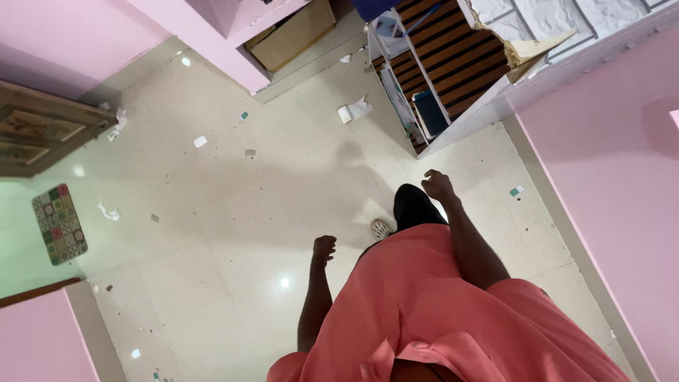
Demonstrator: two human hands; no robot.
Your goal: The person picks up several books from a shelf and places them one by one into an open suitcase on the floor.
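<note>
both hands empty: left hand (324,247) fingers curled, right hand (438,185) loosely curled nr shelf rack (417,64); paper scraps (353,110) on floor (233,233).

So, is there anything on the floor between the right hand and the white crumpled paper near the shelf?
Nothing visible stands between them. The right hand hangs empty above bare floor, and the paper lies ahead beside the shelf. Only small scraps lie further left.
</note>
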